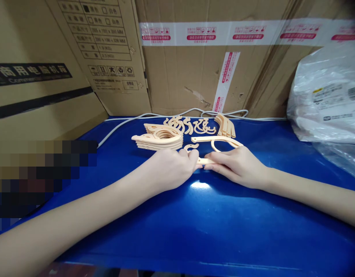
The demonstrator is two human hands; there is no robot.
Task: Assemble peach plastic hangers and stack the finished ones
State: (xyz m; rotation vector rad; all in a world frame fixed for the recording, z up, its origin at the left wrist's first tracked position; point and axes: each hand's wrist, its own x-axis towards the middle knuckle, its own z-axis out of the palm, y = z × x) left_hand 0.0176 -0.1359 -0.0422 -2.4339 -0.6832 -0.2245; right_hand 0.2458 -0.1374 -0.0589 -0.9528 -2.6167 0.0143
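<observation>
Over the blue table my left hand [177, 169] is closed, its fingers pinching near a small cream plastic hook [191, 147] that rises behind the knuckles. Just to its right, my right hand [238, 165] grips a cream plastic hanger arm [205, 161] between thumb and fingers. The arm's near end reaches to the left fingertips, and my fingers hide how the hook and arm meet. Behind the right hand lie another straight hanger arm [202, 139] and a curved piece [216, 146]. A stack of cream hangers [160, 144] lies beyond my left hand.
Loose hooks [177, 122] and a group of hanger arms [226, 125] lie at the back of the blue table [212, 227]. A white cable [122, 123] runs along the cardboard boxes [180, 77]. A clear plastic bag [324, 96] stands at right. Pixelation covers the left edge.
</observation>
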